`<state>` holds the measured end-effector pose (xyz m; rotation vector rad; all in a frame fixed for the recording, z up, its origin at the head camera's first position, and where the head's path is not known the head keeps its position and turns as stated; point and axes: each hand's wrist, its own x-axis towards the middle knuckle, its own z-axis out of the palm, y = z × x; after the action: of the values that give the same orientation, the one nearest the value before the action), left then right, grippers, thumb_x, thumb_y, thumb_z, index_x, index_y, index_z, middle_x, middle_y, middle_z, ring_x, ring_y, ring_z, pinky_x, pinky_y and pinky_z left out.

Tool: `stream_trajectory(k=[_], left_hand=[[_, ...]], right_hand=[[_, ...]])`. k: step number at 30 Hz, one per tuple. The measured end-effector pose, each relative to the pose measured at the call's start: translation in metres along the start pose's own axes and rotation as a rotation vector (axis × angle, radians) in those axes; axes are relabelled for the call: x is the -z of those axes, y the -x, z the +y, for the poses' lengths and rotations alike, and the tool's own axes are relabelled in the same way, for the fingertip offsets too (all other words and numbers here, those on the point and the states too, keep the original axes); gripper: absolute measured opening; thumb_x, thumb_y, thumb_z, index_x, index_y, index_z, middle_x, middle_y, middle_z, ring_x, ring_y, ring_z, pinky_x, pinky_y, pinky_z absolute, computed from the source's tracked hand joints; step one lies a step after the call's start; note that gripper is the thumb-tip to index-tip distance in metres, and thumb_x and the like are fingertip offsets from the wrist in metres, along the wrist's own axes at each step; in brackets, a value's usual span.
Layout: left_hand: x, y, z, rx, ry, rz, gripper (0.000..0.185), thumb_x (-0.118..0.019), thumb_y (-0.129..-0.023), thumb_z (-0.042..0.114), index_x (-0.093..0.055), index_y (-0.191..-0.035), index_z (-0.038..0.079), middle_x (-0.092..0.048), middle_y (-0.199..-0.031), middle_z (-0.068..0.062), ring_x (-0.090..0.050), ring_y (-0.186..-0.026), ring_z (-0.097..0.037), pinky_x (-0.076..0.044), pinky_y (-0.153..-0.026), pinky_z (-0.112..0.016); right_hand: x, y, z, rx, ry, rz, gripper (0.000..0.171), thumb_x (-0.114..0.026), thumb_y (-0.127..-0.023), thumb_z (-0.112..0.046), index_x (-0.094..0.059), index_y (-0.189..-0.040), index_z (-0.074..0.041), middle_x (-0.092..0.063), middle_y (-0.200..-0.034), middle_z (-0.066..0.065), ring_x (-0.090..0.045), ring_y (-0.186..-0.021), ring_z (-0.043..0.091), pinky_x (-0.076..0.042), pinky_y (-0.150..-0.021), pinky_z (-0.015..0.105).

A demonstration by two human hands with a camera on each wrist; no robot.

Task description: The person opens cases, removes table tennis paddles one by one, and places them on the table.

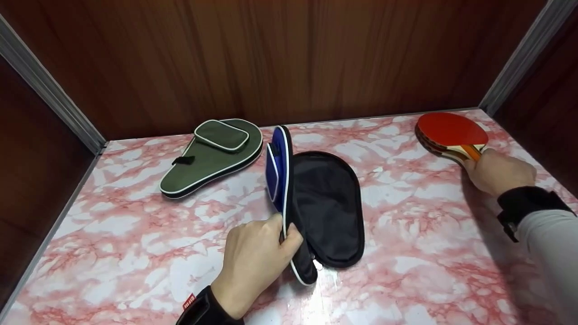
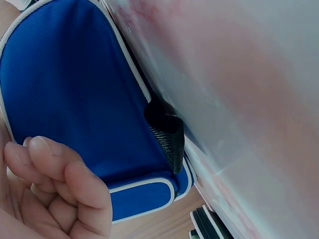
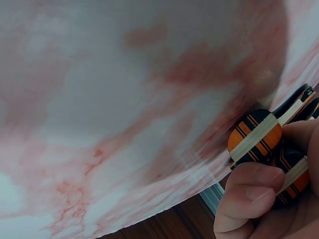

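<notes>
My left hand [image 1: 257, 255] pinches the edge of a blue table tennis paddle case [image 1: 281, 171] with white piping, thumb on its black inner side. That cover stands on edge, while the case's other half, a black panel [image 1: 329, 198], lies flat on the table. The case's blue outer face [image 2: 75, 89] and a black strap loop [image 2: 169, 139] show in the left wrist view. At the back right, my right hand [image 1: 503, 171] grips two stacked table tennis paddles [image 1: 454, 128], the upper one red. Striped orange-and-black handle ends [image 3: 255, 137] appear in the right wrist view.
An olive-green paddle case [image 1: 203, 169] with a front pocket lies at the back left. Red-and-white marbled covering spreads over the table [image 1: 406, 271]. Dark wood panels [image 1: 289, 58] stand behind and at both sides, with grey metal strips at the corners.
</notes>
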<state>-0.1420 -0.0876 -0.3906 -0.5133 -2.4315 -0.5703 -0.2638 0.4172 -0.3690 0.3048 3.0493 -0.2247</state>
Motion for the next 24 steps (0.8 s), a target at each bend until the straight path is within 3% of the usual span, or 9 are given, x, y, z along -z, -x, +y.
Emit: stream_trajectory(k=[10,17,21,24], left_hand=[[0.000,-0.001,0.002,-0.008,0.002,0.001,0.043,-0.072,-0.091,0.025,-0.040,-0.062,0.021,-0.035,-0.049,0.007,-0.045,-0.040,-0.022,-0.027,-0.042,-0.037],[0.000,-0.001,0.002,-0.005,0.008,-0.003,0.043,-0.072,-0.092,0.025,-0.040,-0.062,0.021,-0.033,-0.050,0.008,-0.042,-0.040,-0.020,-0.026,-0.042,-0.036],[0.000,-0.001,0.001,-0.005,0.016,-0.008,0.043,-0.072,-0.091,0.025,-0.040,-0.063,0.021,-0.031,-0.050,0.009,-0.040,-0.041,-0.019,-0.026,-0.042,-0.036],[-0.001,-0.001,0.001,-0.008,0.021,0.000,0.043,-0.072,-0.091,0.024,-0.040,-0.063,0.020,-0.031,-0.050,0.008,-0.041,-0.040,-0.020,-0.026,-0.042,-0.036]], right_hand=[[0.005,0.011,-0.002,0.002,0.009,0.038,0.050,-0.054,-0.111,-0.036,-0.050,-0.106,0.013,-0.057,-0.077,0.021,-0.062,-0.074,0.050,-0.050,-0.062,0.063],[0.006,0.018,-0.005,0.018,0.039,0.096,0.061,-0.058,-0.110,-0.046,-0.050,-0.103,0.014,-0.056,-0.075,0.023,-0.061,-0.067,0.047,-0.050,-0.058,0.060],[0.004,0.021,-0.011,0.038,0.069,0.195,0.064,-0.062,-0.109,-0.044,-0.051,-0.108,0.020,-0.058,-0.092,0.037,-0.059,-0.086,0.059,-0.050,-0.064,0.070],[0.000,0.025,-0.020,0.070,0.114,0.298,0.067,-0.064,-0.108,-0.038,-0.050,-0.120,0.026,-0.053,-0.111,0.046,-0.052,-0.103,0.065,-0.048,-0.076,0.078]])
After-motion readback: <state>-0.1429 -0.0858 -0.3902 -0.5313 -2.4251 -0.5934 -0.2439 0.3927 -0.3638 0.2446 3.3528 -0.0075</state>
